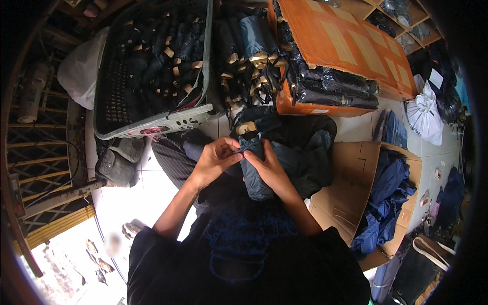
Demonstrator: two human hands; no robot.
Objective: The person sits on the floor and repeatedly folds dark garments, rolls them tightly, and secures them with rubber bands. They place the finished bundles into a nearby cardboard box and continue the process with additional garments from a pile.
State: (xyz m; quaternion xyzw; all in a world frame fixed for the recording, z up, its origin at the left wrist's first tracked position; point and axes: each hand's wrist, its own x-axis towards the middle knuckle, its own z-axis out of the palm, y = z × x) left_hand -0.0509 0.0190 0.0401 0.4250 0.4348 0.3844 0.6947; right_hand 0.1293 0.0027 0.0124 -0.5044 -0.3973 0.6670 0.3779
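Note:
In front of my chest I have a dark grey-green folded umbrella (258, 185) with a light wooden handle end (247, 128) pointing away from me. My left hand (215, 160) is closed, thumb and fingertips pinching the cloth just below that handle. From the other side my right hand (265, 163) wraps round the bundle, its thumb pressed on the same spot. The two thumbs nearly meet. Loose dark cloth (305, 157) lies over my lap beside the right hand. Whatever small part is between the fingertips is hidden.
A dark plastic basket (157, 121) of similar wood-ended bundles stands at far left; more bundles (258, 38) lie beside it. An orange carton (351, 46) holds plastic-wrapped packs. At right sits an open cardboard box (345, 178) with blue cloth (386, 198). A white sack (427, 114) stands beyond.

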